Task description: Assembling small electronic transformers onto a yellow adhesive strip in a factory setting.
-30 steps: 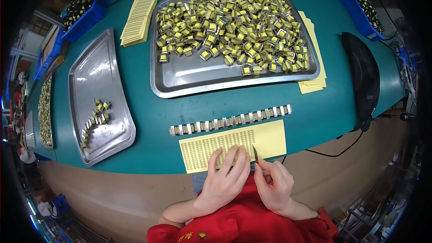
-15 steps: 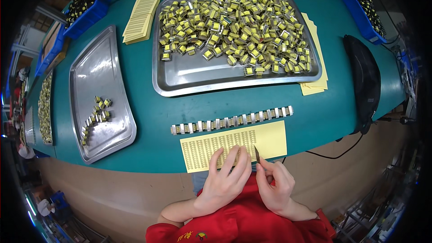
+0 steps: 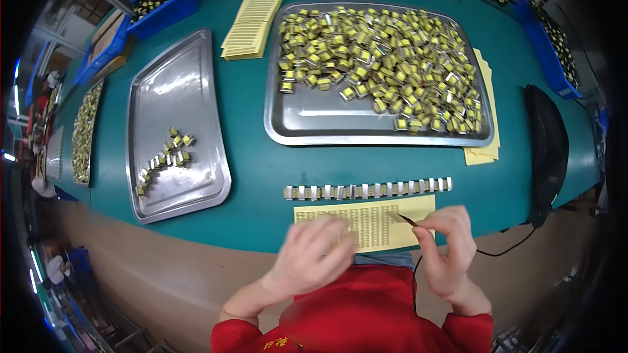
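While the left hand spans the left part of a yellow label sheet, its fingers loosely bent and slightly apart, motion blur hides whether they press on the paper or hold anything. The right hand, at the sheet's right side, pinches a slim dark pointed tool between thumb and forefinger; its tip points leftward over the sheet, near the last printed column. Whether it is a blade or tweezers is too small to tell.

The sheet lies at the near edge of the green worktop, with printed columns on most of it and a plain strip at the right. Just beyond it runs a row of small transformers, set side by side. Farther back, a large metal tray carries a heap of yellow-wrapped transformers, its near left part bare. To the left, a smaller-looking metal tray holds a few more transformers in its near half. A stack of label sheets lies beyond, between the trays, and a black pouch rests at the right.
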A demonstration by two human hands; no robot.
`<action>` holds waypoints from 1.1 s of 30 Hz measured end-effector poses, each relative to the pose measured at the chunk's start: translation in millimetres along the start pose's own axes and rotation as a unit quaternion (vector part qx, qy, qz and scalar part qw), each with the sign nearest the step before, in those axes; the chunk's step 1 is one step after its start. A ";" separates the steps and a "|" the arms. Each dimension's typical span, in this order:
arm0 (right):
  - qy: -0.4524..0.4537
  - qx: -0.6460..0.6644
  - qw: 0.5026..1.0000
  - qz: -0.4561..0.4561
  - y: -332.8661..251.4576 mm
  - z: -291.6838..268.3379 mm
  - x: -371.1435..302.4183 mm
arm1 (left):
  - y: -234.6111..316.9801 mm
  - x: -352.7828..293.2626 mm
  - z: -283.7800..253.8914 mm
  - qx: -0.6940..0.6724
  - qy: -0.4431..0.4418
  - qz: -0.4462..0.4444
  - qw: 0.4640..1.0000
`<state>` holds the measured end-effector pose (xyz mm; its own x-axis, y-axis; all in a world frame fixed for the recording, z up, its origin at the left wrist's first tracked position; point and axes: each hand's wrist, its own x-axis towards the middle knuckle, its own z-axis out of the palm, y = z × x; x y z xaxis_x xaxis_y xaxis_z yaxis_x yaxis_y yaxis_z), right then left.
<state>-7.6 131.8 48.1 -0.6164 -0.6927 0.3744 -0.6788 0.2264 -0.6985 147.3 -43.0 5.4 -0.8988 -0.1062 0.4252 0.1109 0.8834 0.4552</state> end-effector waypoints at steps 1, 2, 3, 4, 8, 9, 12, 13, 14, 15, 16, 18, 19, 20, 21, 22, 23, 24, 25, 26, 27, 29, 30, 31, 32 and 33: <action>-0.001 0.005 1.000 -0.005 1.1 1.6 9.9 | -10.5 -0.5 -9.2 0.007 0.002 -0.003 1.000; -0.028 0.020 0.999 -0.027 2.6 4.0 19.5 | -20.8 -0.9 -18.2 0.020 0.021 -0.026 0.999; -0.054 0.031 0.997 -0.049 3.1 6.3 28.8 | -30.7 0.2 -25.3 0.032 0.040 -0.047 0.998; -0.082 0.053 0.994 -0.058 2.4 10.8 38.2 | -40.7 0.3 -31.4 0.040 0.042 -0.051 0.997; -0.174 0.098 0.978 -0.054 -2.3 29.8 69.2 | -71.2 3.5 -46.8 -0.058 -0.004 -0.097 0.994; -0.200 0.101 0.974 -0.040 -2.0 35.0 76.5 | -77.3 5.7 -49.5 -0.089 -0.044 -0.083 0.992; -0.251 0.110 0.962 -0.018 1.2 47.2 93.8 | -87.6 8.2 -47.6 -0.112 -0.077 -0.075 0.988; -0.272 0.114 0.955 -0.012 2.3 49.5 97.6 | -88.0 9.3 -46.8 -0.121 -0.092 -0.071 0.986; -0.285 0.132 0.950 0.010 2.5 50.8 100.2 | -87.8 9.6 -44.9 -0.109 -0.089 -0.072 0.987; -0.289 0.131 0.948 0.012 4.0 53.2 102.8 | -88.3 11.9 -43.8 -0.113 -0.089 -0.075 0.987; -0.283 0.140 0.949 0.016 6.5 56.0 104.7 | -88.2 15.1 -43.7 -0.129 -0.087 -0.094 0.983; -0.279 0.147 0.949 0.020 9.2 58.3 108.7 | -89.9 19.4 -42.8 -0.147 -0.084 -0.113 0.979; -0.275 0.142 0.951 0.015 9.9 58.3 110.6 | -91.5 21.5 -42.0 -0.153 -0.091 -0.107 0.978; -0.271 0.136 0.953 0.010 10.8 57.7 112.4 | -93.1 23.6 -40.8 -0.159 -0.099 -0.101 0.977; -0.273 0.136 0.952 0.010 11.3 57.9 113.6 | -95.1 20.9 -38.0 -0.160 -0.098 -0.103 0.977; -0.287 0.132 0.948 0.022 11.4 56.9 114.9 | -96.6 16.0 -33.3 -0.167 -0.083 -0.104 0.977; -0.302 0.128 0.944 0.033 12.3 56.7 116.1 | -98.2 13.4 -30.2 -0.175 -0.068 -0.105 0.977; -0.310 0.138 0.940 0.048 13.5 58.5 114.3 | -98.2 12.3 -30.4 -0.177 -0.066 -0.109 0.976; -0.314 0.138 0.938 0.048 15.0 59.6 114.1 | -97.9 12.1 -32.0 -0.187 -0.073 -0.113 0.973; -0.314 0.132 0.939 0.045 17.1 60.4 115.1 | -98.6 11.8 -33.6 -0.196 -0.079 -0.117 0.970; -0.319 0.133 0.938 0.036 15.8 63.5 116.6 | -98.5 8.7 -38.5 -0.189 -0.072 -0.129 0.971; -0.332 0.147 0.931 0.027 17.2 62.1 117.3 | -100.4 9.4 -42.4 -0.181 -0.123 -0.143 0.965; -0.327 0.147 0.933 0.031 21.8 64.5 115.5 | -100.5 8.7 -43.7 -0.187 -0.134 -0.164 0.959; -0.322 0.148 0.934 0.033 25.3 67.1 112.9 | -101.7 3.4 -41.9 -0.184 -0.100 -0.147 0.967; -0.312 0.159 0.933 0.087 27.4 67.3 108.6 | -102.6 3.2 -41.5 -0.204 -0.100 -0.148 0.963; -0.301 0.169 0.928 0.139 28.3 65.3 103.3 | -102.6 5.0 -42.2 -0.222 -0.098 -0.147 0.959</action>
<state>-64.4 21.9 27.2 -0.3448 -0.9200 -0.1861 -0.3011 0.2962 -0.9064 149.3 -153.5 -6.3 -0.9766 -0.1943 0.0920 -0.0290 0.5429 0.8393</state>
